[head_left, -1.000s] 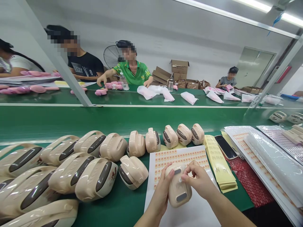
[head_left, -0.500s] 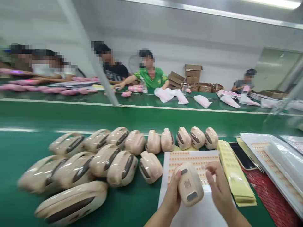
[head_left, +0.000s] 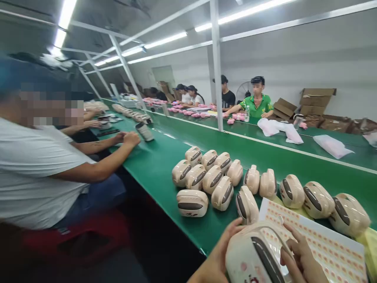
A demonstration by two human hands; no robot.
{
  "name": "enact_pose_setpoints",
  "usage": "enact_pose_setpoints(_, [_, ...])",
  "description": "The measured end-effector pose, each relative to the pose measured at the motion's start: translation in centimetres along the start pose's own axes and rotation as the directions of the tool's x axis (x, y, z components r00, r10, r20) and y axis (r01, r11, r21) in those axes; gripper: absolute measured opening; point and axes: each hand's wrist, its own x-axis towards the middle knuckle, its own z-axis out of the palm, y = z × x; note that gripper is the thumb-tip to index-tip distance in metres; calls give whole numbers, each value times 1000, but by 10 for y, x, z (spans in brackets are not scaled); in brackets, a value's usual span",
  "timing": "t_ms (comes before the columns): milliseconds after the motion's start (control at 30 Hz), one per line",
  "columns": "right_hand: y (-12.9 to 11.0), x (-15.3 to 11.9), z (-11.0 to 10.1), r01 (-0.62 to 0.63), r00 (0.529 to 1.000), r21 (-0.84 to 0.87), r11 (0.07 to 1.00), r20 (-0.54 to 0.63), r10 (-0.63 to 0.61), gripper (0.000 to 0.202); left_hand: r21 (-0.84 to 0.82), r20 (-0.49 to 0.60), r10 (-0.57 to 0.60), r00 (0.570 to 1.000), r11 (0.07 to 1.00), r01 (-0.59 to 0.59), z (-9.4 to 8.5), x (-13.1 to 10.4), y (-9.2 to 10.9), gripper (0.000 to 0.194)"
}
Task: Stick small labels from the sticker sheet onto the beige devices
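Observation:
My left hand is wrapped round the side of a cream rounded device with a carry handle, a dark oval panel and a small printed picture. Beside its handle is my right hand, its fingers bent. A small whitish piece shows at the tip of the right index finger; whether the fingers grip it is hard to make out. Under and behind the held device lies a white sheet with rows of orange stickers. Similar cream devices stand in rows beyond my hands.
A co-worker in a white shirt sits at the left along the green bench. Yellow paper lies at the right edge. Across the divider, other people work among pink items and white bags. A metal post rises from the divider.
The view has swung to the left, bringing the neighbouring co-worker in. The held device has turned from its labelled underside to its panel side and is closer. My right hand has come up to its handle.

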Motion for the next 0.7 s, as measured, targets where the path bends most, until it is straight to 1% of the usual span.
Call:
enact_pose_setpoints(33, [0,5,8,90,996,-64,994,21,-89,50,69,-101,131,986,990,-124,-13,-2,13,93])
enact_pose_setpoints(67, [0,10,17,182,983,-131,974,56,-176,47,191,-322,263,909,959,-209,-27,-3,27,78])
enact_pose_setpoints(100, [0,16,26,271,961,-196,942,103,-255,45,379,-525,404,750,899,-219,-41,-4,41,64])
enact_pose_setpoints(133, [0,23,36,353,934,-253,901,159,-321,44,461,-589,468,659,864,-201,-56,-3,53,50])
enact_pose_setpoints(167, [-1,30,45,423,903,-301,855,216,-371,43,514,-622,515,590,837,-188,-71,-2,64,41])
enact_pose_setpoints(200, [-2,37,54,479,874,-339,809,265,-407,44,561,-643,553,530,811,-165,-85,0,72,39])
enact_pose_setpoints(233, [-4,43,62,523,850,-368,769,302,-433,45,593,-655,571,496,794,-131,-98,2,79,40])
enact_pose_setpoints(267, [-5,49,68,557,828,-387,734,327,-456,46,613,-659,573,488,785,-94,-110,6,83,40])
enact_pose_setpoints(300, [-7,55,74,584,810,-403,705,344,-475,46,623,-658,563,500,780,-57,-120,9,85,39])
enact_pose_setpoints(367, [-11,63,82,620,785,-433,655,363,-503,46,632,-649,524,552,775,8,-132,17,86,32])
enact_pose_setpoints(433, [-14,67,86,639,769,-461,616,387,-508,45,640,-632,484,606,766,56,-135,22,86,21])
enact_pose_setpoints(500, [-18,69,86,640,768,-483,597,407,-495,44,658,-605,466,645,749,77,-130,23,89,11])
enact_pose_setpoints(567, [-23,67,81,636,772,-475,608,395,-499,44,680,-572,466,675,729,73,-119,19,97,12])
enact_pose_setpoints(633, [-30,61,74,628,778,-428,650,332,-533,47,693,-539,465,702,718,56,-104,11,105,17])
enact_pose_setpoints(700, [-39,51,67,641,767,-324,696,267,-583,56,694,-509,459,729,720,32,-84,1,113,12])
